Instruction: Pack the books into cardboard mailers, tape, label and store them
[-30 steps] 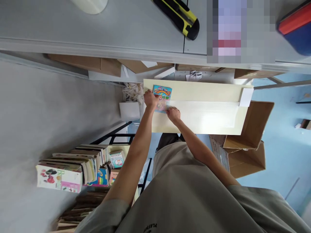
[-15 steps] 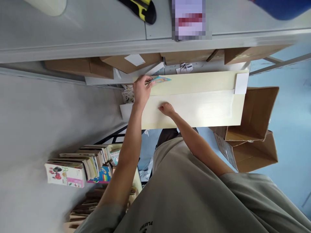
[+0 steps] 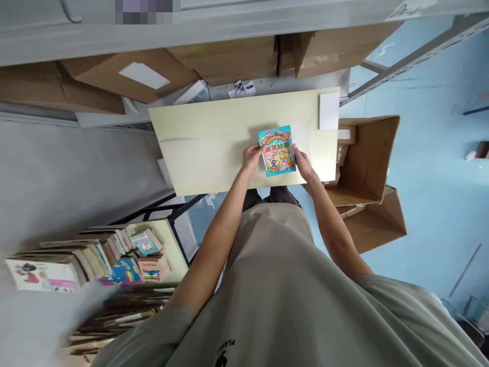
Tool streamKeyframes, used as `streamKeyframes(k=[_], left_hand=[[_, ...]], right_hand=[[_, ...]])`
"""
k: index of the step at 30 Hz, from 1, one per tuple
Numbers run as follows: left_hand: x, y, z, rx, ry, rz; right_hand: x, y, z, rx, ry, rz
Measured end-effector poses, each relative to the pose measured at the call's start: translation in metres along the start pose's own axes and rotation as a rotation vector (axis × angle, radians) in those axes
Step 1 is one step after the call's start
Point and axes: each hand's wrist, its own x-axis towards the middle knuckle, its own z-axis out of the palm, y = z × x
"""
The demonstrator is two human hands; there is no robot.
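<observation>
Between my two hands is a small children's storybook (image 3: pixel 278 152) with a bright blue cover and cartoon figures, its front facing up. My left hand (image 3: pixel 252 157) grips its left edge, thumb on the cover. Along the right edge, my right hand (image 3: pixel 302 162) holds it with the fingers mostly hidden beneath. The book is over a pale cream board (image 3: pixel 214 148), in front of my body. A white card or pad (image 3: pixel 329 110) lies at the board's far right corner.
Cardboard boxes (image 3: pixel 237 58) line the shelf behind the board. Open cartons (image 3: pixel 367 158) stand on the right. Stacked books (image 3: pixel 91 255) are at the lower left, beside a black metal frame (image 3: pixel 170 209). A grey shelf edge (image 3: pixel 229 30) crosses the top.
The book has come from the board's far left to its middle and now faces up. My right hand has moved from the board surface to the book's right edge. The view has shifted.
</observation>
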Motion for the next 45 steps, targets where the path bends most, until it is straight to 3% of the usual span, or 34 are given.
streamKeyframes(k=[3,6,11,13,17,21,30,40,45], left_hand=[[0.011,-0.019,0.032,0.078,0.213,-0.042],[0.018,-0.02,0.037,0.111,0.303,-0.059],[0.023,-0.018,0.034,0.126,0.335,-0.098],[0.024,-0.018,0.035,0.124,0.34,-0.106],[0.027,-0.023,0.034,0.153,0.342,-0.083],[0.031,-0.029,0.032,0.112,0.331,-0.042],[0.036,-0.034,0.036,0.128,0.351,-0.027],[0.01,-0.027,0.021,0.445,0.251,0.043],[-0.01,-0.04,0.025,0.583,0.182,0.067]], right_hand=[[0.003,0.017,-0.011,-0.145,0.083,0.009],[0.007,0.026,-0.002,-0.248,0.127,0.004],[0.001,0.022,-0.006,-0.312,0.091,-0.017],[-0.002,0.019,-0.021,-0.362,0.167,-0.048],[-0.005,0.012,-0.052,-0.488,0.44,-0.028],[-0.005,0.009,-0.058,-0.506,0.404,0.056],[-0.032,-0.008,-0.037,-0.593,0.39,-0.115],[-0.019,-0.033,0.053,-0.686,0.077,-0.086],[-0.016,-0.026,0.068,-0.803,-0.015,-0.072]])
